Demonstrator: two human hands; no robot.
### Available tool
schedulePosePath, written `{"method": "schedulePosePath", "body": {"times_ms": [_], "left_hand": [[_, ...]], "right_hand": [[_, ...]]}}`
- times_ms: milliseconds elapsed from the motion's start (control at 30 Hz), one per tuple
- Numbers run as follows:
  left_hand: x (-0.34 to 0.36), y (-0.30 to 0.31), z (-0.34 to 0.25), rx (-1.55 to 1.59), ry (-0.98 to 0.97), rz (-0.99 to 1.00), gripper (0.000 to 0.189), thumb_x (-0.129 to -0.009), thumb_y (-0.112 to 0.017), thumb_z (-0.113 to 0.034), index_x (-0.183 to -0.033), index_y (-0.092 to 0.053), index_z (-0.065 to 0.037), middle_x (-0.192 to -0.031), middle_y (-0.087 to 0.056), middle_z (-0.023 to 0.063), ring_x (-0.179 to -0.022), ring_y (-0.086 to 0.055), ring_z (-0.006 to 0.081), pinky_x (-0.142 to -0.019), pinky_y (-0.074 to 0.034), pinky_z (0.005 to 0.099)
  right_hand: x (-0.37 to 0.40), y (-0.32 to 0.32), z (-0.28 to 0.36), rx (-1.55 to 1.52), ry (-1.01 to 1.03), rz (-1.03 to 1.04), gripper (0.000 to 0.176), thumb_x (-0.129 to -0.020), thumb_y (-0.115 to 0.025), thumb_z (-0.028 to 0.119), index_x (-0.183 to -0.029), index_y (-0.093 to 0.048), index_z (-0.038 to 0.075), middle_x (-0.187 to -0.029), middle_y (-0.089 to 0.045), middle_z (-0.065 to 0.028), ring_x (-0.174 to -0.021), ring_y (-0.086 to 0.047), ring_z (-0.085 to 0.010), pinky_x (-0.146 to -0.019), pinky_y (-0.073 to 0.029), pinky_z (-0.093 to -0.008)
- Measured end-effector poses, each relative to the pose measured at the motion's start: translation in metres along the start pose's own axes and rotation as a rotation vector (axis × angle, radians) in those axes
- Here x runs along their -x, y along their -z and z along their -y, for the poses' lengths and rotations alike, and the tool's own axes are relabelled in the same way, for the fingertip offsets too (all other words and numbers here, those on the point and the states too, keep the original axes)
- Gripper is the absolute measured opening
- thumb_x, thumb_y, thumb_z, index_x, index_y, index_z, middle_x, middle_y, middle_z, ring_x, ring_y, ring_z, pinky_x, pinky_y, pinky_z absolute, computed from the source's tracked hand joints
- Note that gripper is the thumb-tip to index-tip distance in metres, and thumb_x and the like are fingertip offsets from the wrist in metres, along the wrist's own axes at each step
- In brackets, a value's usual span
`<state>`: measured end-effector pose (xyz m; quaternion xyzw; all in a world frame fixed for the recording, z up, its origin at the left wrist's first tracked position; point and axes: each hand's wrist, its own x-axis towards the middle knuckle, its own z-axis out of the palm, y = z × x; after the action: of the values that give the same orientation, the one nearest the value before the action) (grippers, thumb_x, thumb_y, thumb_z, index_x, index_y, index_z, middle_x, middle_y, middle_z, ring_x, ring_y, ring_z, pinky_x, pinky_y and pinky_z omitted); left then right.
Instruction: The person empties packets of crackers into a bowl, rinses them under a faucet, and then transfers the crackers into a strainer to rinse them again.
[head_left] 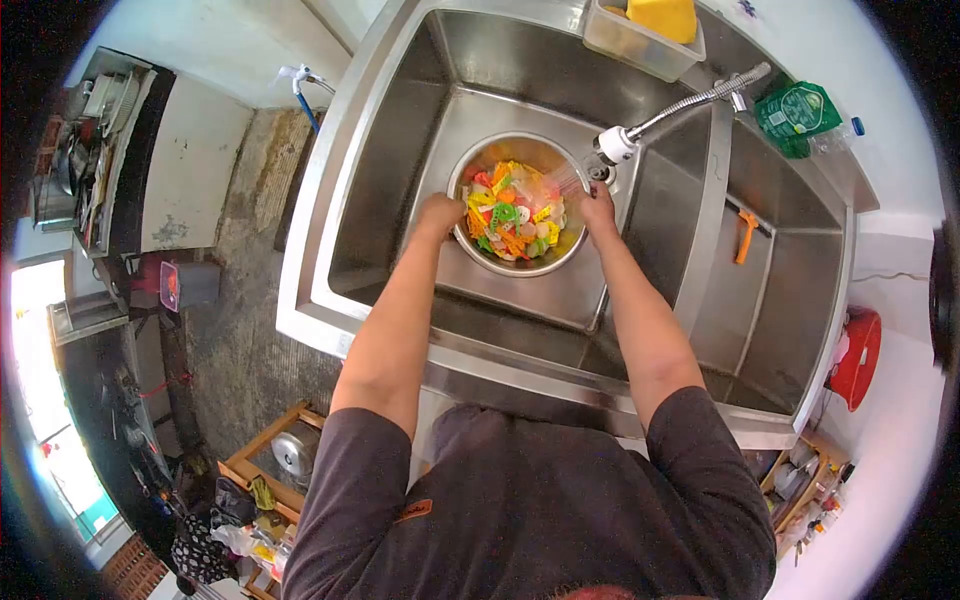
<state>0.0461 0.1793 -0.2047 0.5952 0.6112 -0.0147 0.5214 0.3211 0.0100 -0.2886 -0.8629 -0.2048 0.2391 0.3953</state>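
A round steel bowl (520,270) is in the left basin of a steel sink (400,190). Colourful small pieces (512,212), orange, yellow, green and red, fill its middle. My left hand (440,216) is closed on the bowl's left rim. On the right rim, my right hand (597,207) grips the bowl, fingers wrapped at the edge. The white head of a flexible tap (617,145) hangs over the bowl's upper right, and water appears to run from it into the bowl.
A plastic tub (640,42) with a yellow item stands on the sink's back ledge, and a green packet (797,118) lies to the right. An orange-handled tool (746,237) is in the right basin. A red basin (858,358) hangs at far right.
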Motion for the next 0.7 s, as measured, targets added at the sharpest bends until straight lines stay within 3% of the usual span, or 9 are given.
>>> {"method": "schedulePosePath", "body": {"times_ms": [100, 133, 200, 267, 333, 367, 433, 567, 700], "left_hand": [[-0.008, 0.016, -0.003, 0.004, -0.132, -0.113, 0.047, -0.081, -0.062, -0.023, -0.114, -0.064, 0.012, -0.107, -0.068, 0.0303, -0.09, -0.071, 0.0392, -0.069, -0.061, 0.0445], [0.01, 0.027, -0.016, 0.026, -0.139, -0.12, 0.044, -0.082, -0.061, -0.025, -0.111, -0.068, 0.006, -0.103, -0.069, 0.0288, -0.089, -0.072, 0.0377, -0.068, -0.059, 0.0435], [0.033, 0.048, -0.031, -0.078, -0.206, -0.134, 0.04, -0.083, -0.061, -0.026, -0.108, -0.069, 0.004, -0.098, -0.071, 0.0265, -0.085, -0.072, 0.0354, -0.066, -0.058, 0.0423], [0.064, 0.064, -0.05, -0.109, -0.234, -0.119, 0.036, -0.085, -0.062, -0.031, -0.099, -0.072, 0.001, -0.081, -0.072, 0.0209, -0.071, -0.072, 0.031, -0.063, -0.056, 0.0402], [0.077, 0.068, -0.05, -0.078, -0.27, -0.159, 0.036, -0.086, -0.062, -0.031, -0.097, -0.071, 0.002, -0.077, -0.071, 0.0202, -0.068, -0.072, 0.0304, -0.065, -0.056, 0.0401], [0.081, 0.07, -0.052, -0.046, -0.304, -0.194, 0.037, -0.086, -0.063, -0.032, -0.095, -0.071, 0.002, -0.074, -0.071, 0.0196, -0.065, -0.071, 0.0299, -0.067, -0.056, 0.0399], [0.094, 0.075, -0.055, -0.084, -0.307, -0.218, 0.037, -0.086, -0.062, -0.033, -0.094, -0.071, 0.003, -0.073, -0.07, 0.0201, -0.066, -0.071, 0.0305, -0.068, -0.056, 0.0402], [0.12, 0.088, -0.068, -0.22, -0.312, -0.249, 0.041, -0.088, -0.062, -0.037, -0.09, -0.071, 0.003, -0.072, -0.07, 0.0205, -0.068, -0.072, 0.0312, -0.07, -0.057, 0.0406], [0.131, 0.099, -0.067, -0.336, -0.347, -0.273, 0.049, -0.089, -0.062, -0.044, -0.087, -0.071, 0.004, -0.071, -0.069, 0.0213, -0.069, -0.072, 0.0318, -0.071, -0.057, 0.0413]], "right_hand": [[0.014, 0.013, 0.043, -0.149, 0.048, 0.023, 0.036, -0.087, -0.068, 0.029, -0.108, -0.065, -0.001, -0.103, -0.069, -0.0226, -0.096, -0.067, -0.0354, -0.085, -0.05, -0.0425], [0.002, 0.01, 0.039, -0.159, 0.054, 0.021, 0.036, -0.087, -0.068, 0.029, -0.108, -0.065, -0.001, -0.103, -0.069, -0.0226, -0.096, -0.067, -0.0354, -0.085, -0.05, -0.0425], [-0.03, 0.0, 0.02, -0.177, 0.187, -0.009, 0.032, -0.094, -0.063, 0.029, -0.105, -0.065, -0.001, -0.096, -0.07, -0.0084, -0.088, -0.065, -0.0201, -0.078, -0.05, -0.0344], [-0.006, 0.017, 0.065, -0.355, 0.066, 0.053, 0.031, -0.095, -0.062, 0.029, -0.103, -0.066, -0.001, -0.095, -0.07, -0.0074, -0.087, -0.065, -0.0196, -0.077, -0.051, -0.0342], [0.004, 0.027, 0.089, -0.611, -0.103, 0.18, 0.031, -0.098, -0.06, 0.032, -0.102, -0.066, 0.002, -0.094, -0.069, -0.0072, -0.085, -0.066, -0.019, -0.076, -0.053, -0.0345], [0.006, 0.026, 0.094, -0.615, -0.097, 0.18, 0.031, -0.098, -0.06, 0.032, -0.102, -0.066, 0.002, -0.094, -0.069, -0.0072, -0.085, -0.066, -0.019, -0.076, -0.053, -0.0345], [0.016, 0.02, 0.101, -0.949, -0.225, 0.155, 0.028, -0.098, -0.061, 0.031, -0.105, -0.065, 0.004, -0.094, -0.069, -0.0078, -0.084, -0.066, -0.019, -0.077, -0.054, -0.0345], [0.03, 0.021, 0.11, -1.115, -0.235, 0.274, 0.028, -0.096, -0.066, 0.03, -0.107, -0.064, 0.004, -0.096, -0.069, -0.0079, -0.085, -0.066, -0.0197, -0.078, -0.055, -0.0349], [0.026, 0.006, 0.1, -1.204, -0.271, 0.384, 0.029, -0.092, -0.071, 0.027, -0.11, -0.066, 0.005, -0.106, -0.069, -0.0081, -0.096, -0.066, -0.0201, -0.086, -0.055, -0.0362]]}}
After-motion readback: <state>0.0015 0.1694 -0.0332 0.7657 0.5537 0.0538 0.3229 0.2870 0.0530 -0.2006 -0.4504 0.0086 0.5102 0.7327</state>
